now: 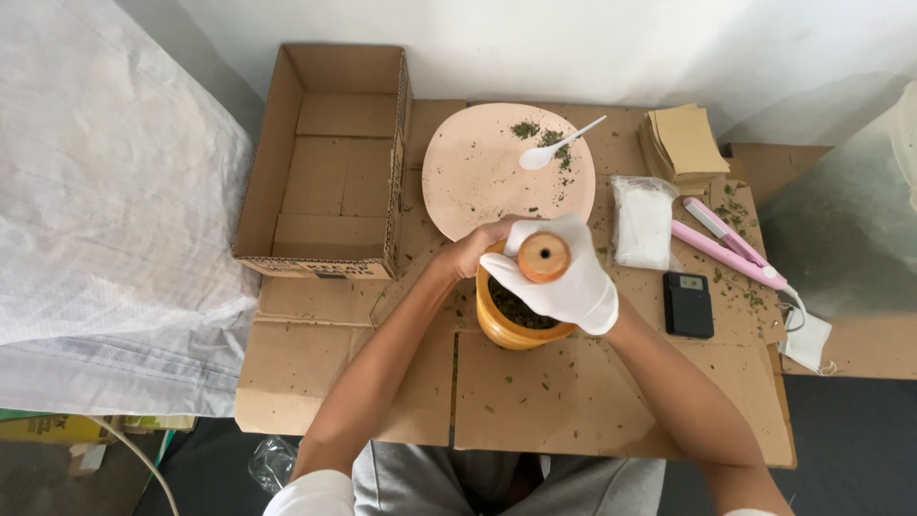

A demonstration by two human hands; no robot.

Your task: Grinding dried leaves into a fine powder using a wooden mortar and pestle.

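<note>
Two hands meet at the round wooden mortar [516, 320] of dark crumbled leaves mid-cardboard sheet [573, 401]: the bare left hand [475, 250] cups its rim, the white-gloved right hand [564, 277] grips the smooth wooden pestle [543, 257].

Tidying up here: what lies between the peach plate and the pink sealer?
In the head view, a clear bag of white sachets lies between the plate and the sealer.

Gloved right hand [564, 277] closes its grip on a wooden pestle [543, 256] in a mortar [506, 325].
</note>
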